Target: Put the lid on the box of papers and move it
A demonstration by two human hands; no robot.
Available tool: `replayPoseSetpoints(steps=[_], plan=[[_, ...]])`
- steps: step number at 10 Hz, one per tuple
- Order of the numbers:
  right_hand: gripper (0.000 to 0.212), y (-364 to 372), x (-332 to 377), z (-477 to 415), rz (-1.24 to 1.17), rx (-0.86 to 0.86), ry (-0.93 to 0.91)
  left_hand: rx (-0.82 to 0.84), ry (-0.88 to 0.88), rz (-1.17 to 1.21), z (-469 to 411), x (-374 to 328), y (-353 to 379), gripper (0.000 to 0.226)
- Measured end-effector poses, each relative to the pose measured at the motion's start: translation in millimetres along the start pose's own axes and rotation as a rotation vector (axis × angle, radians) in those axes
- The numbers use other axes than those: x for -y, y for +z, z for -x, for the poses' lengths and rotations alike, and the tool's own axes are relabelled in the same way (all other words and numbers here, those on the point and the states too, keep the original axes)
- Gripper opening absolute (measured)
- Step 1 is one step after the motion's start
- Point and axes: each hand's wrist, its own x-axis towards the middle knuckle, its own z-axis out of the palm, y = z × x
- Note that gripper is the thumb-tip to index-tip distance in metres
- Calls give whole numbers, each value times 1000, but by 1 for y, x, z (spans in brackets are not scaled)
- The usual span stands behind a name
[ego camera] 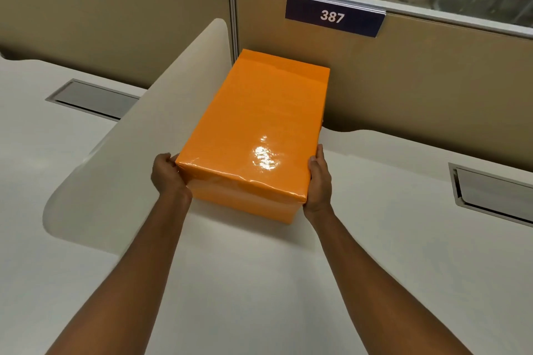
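Note:
An orange box (245,207) stands on the white desk (259,282), its far end against the beige partition. A glossy orange lid (253,124) covers the whole top and overlaps the box's sides. My left hand (165,174) grips the near left corner of the lid and box. My right hand (318,181) presses flat against the near right side, thumb on the lid's edge. The papers inside are hidden.
A frosted white divider (138,153) rises just left of the box. The beige partition (418,89) with a "387" sign (334,16) stands behind it. Grey cable hatches sit in the desk at the left (92,99) and right (493,193).

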Motion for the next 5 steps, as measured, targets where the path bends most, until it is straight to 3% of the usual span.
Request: replayPoseSetpoints(steps=[2,3,4,5], plan=[[55,17,4,-2,165,3,-1,77,291,-314,25,22,-19,42],[57,19,10,0,343,29,12,77,363,-550,31,21,-25,59],[61,20,17,5,445,36,30,8,337,-621,41,25,-27,75],[66,12,26,12,510,-9,42,-45,371,-619,76,38,-31,67]])
